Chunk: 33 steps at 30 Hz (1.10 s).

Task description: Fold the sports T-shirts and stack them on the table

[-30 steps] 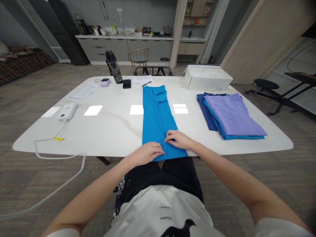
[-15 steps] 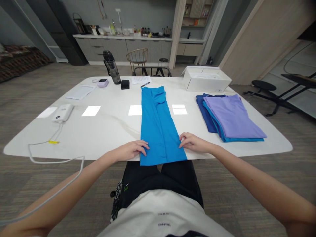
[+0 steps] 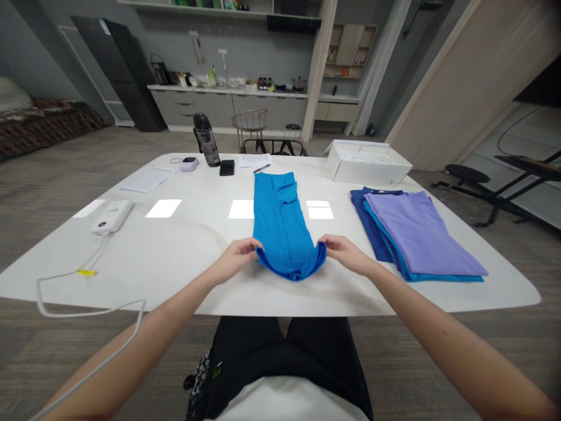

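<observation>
A bright blue garment (image 3: 283, 219), folded into a long narrow strip, lies on the white table in front of me. Its near end is lifted and curls upward, sagging in the middle. My left hand (image 3: 239, 254) pinches the left corner of that end between thumb and fingers. At the opposite corner, my right hand (image 3: 344, 251) grips the fabric the same way. To the right lies a stack of folded clothes, with a purple garment (image 3: 421, 234) on top and blue and navy ones beneath.
A white box (image 3: 368, 166) stands at the back right. Along the back left are a black bottle (image 3: 207, 140), a black case (image 3: 227, 168) and papers (image 3: 146, 180). A white power bank (image 3: 111, 217) with a cable (image 3: 94, 314) sits left; the cable crosses over my left forearm.
Both hands have taken hold of the near corners of the blue garment and raised that end away from the table edge. The camera view has tilted upward.
</observation>
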Each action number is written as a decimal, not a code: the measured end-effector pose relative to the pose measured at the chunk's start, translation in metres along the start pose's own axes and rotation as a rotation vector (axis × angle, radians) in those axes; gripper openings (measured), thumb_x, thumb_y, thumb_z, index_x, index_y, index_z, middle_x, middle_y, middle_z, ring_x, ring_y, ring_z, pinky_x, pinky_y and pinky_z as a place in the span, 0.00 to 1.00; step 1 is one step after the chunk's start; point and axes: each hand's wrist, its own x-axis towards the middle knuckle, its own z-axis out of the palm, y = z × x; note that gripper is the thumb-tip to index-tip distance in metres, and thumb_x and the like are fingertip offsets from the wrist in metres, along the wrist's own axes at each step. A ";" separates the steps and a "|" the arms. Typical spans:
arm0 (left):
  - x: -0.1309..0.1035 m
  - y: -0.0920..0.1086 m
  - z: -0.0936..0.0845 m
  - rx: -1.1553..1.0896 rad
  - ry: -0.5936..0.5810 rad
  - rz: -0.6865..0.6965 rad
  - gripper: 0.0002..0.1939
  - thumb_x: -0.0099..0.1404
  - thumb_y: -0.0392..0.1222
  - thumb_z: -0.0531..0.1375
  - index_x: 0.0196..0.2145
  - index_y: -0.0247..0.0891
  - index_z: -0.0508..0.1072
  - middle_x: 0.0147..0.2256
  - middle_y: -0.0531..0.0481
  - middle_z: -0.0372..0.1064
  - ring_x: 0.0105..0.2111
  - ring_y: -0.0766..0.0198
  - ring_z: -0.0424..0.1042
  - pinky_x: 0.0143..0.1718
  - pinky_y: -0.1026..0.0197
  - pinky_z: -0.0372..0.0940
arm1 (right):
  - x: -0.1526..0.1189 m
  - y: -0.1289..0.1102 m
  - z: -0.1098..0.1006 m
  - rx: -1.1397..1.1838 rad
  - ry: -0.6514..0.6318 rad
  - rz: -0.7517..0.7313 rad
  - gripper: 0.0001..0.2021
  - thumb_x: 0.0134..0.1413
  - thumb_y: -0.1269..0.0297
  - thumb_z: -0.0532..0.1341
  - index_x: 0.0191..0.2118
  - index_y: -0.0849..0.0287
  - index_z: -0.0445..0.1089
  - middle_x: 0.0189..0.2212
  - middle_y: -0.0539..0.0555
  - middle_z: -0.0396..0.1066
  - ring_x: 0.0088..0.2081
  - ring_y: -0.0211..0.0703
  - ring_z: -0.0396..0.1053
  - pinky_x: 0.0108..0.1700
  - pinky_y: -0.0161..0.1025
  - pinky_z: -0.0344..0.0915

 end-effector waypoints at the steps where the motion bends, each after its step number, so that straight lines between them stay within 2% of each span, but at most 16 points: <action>1: 0.016 0.000 -0.003 -0.075 0.105 -0.003 0.18 0.62 0.55 0.66 0.39 0.37 0.76 0.37 0.47 0.76 0.38 0.60 0.73 0.43 0.58 0.68 | 0.016 0.000 -0.003 0.069 0.084 0.015 0.16 0.57 0.48 0.65 0.37 0.57 0.72 0.30 0.49 0.70 0.31 0.39 0.65 0.36 0.37 0.63; 3: 0.050 -0.005 -0.009 -0.213 0.267 -0.035 0.21 0.60 0.57 0.66 0.42 0.38 0.75 0.39 0.47 0.76 0.38 0.61 0.74 0.42 0.59 0.68 | 0.049 0.007 -0.008 0.162 0.231 0.057 0.18 0.53 0.46 0.67 0.37 0.56 0.70 0.25 0.46 0.65 0.26 0.36 0.61 0.30 0.34 0.58; 5: 0.082 -0.016 -0.014 -0.310 0.345 -0.146 0.23 0.57 0.56 0.68 0.43 0.38 0.75 0.39 0.46 0.77 0.38 0.60 0.75 0.40 0.59 0.69 | 0.081 0.021 -0.010 0.168 0.316 0.165 0.20 0.49 0.44 0.68 0.35 0.57 0.69 0.22 0.44 0.62 0.23 0.35 0.59 0.26 0.33 0.54; 7: 0.108 -0.029 -0.019 -0.299 0.380 -0.315 0.22 0.53 0.54 0.70 0.39 0.35 0.75 0.36 0.44 0.77 0.36 0.58 0.75 0.37 0.59 0.68 | 0.106 0.036 -0.009 0.049 0.331 0.292 0.21 0.48 0.43 0.68 0.29 0.57 0.67 0.19 0.45 0.61 0.22 0.36 0.58 0.25 0.34 0.53; 9: 0.127 -0.041 -0.022 -0.165 0.429 -0.409 0.19 0.51 0.51 0.71 0.33 0.34 0.75 0.30 0.45 0.76 0.32 0.57 0.74 0.34 0.59 0.67 | 0.123 0.049 -0.007 -0.152 0.339 0.377 0.23 0.48 0.42 0.68 0.23 0.56 0.64 0.17 0.46 0.60 0.21 0.37 0.58 0.25 0.35 0.52; 13: 0.144 -0.053 -0.026 0.222 0.476 -0.368 0.11 0.54 0.45 0.69 0.24 0.37 0.72 0.22 0.51 0.70 0.28 0.58 0.71 0.33 0.58 0.63 | 0.137 0.059 -0.002 -0.467 0.394 0.342 0.20 0.50 0.49 0.67 0.20 0.55 0.63 0.18 0.49 0.64 0.25 0.40 0.62 0.27 0.36 0.51; 16: 0.148 -0.049 -0.030 0.328 0.471 -0.193 0.09 0.60 0.43 0.65 0.26 0.38 0.73 0.26 0.50 0.72 0.31 0.58 0.71 0.36 0.57 0.63 | 0.137 0.056 -0.001 -0.428 0.406 0.234 0.16 0.53 0.51 0.63 0.23 0.56 0.67 0.21 0.50 0.67 0.27 0.42 0.64 0.29 0.36 0.54; 18: 0.149 -0.040 -0.035 0.235 0.461 -0.003 0.09 0.63 0.47 0.63 0.32 0.39 0.75 0.32 0.49 0.75 0.35 0.57 0.72 0.40 0.58 0.65 | 0.137 0.049 -0.004 -0.315 0.446 0.135 0.17 0.56 0.47 0.61 0.27 0.56 0.69 0.22 0.50 0.68 0.28 0.43 0.64 0.30 0.37 0.57; 20: 0.154 -0.028 -0.042 0.056 0.444 0.124 0.12 0.65 0.51 0.63 0.38 0.39 0.75 0.37 0.50 0.76 0.38 0.58 0.73 0.42 0.58 0.66 | 0.142 0.039 -0.009 -0.204 0.500 0.031 0.19 0.57 0.43 0.59 0.31 0.56 0.70 0.24 0.51 0.69 0.30 0.45 0.65 0.31 0.38 0.59; 23: 0.178 -0.006 -0.055 -0.219 0.453 0.194 0.16 0.64 0.53 0.65 0.43 0.40 0.75 0.40 0.49 0.77 0.40 0.58 0.74 0.45 0.57 0.69 | 0.168 0.021 -0.025 -0.095 0.547 -0.082 0.20 0.58 0.42 0.59 0.36 0.55 0.72 0.29 0.52 0.72 0.33 0.46 0.67 0.34 0.39 0.63; 26: 0.221 0.007 -0.070 -0.462 0.423 0.221 0.18 0.63 0.49 0.67 0.48 0.39 0.75 0.46 0.47 0.78 0.46 0.55 0.76 0.51 0.54 0.69 | 0.214 0.011 -0.045 -0.001 0.590 -0.171 0.19 0.59 0.44 0.60 0.40 0.56 0.72 0.34 0.52 0.74 0.36 0.45 0.68 0.38 0.39 0.65; 29: 0.268 -0.007 -0.083 -0.670 0.381 0.095 0.18 0.65 0.46 0.65 0.51 0.38 0.74 0.48 0.44 0.78 0.49 0.53 0.76 0.54 0.49 0.70 | 0.263 0.021 -0.057 0.030 0.619 -0.170 0.17 0.58 0.47 0.60 0.39 0.56 0.72 0.33 0.51 0.74 0.35 0.44 0.68 0.39 0.38 0.65; 33: 0.308 -0.050 -0.093 -0.753 0.382 -0.265 0.12 0.69 0.40 0.60 0.48 0.36 0.74 0.41 0.41 0.79 0.44 0.52 0.79 0.52 0.46 0.72 | 0.306 0.057 -0.060 -0.090 0.552 0.119 0.13 0.53 0.52 0.63 0.29 0.57 0.70 0.25 0.51 0.71 0.30 0.43 0.67 0.33 0.37 0.62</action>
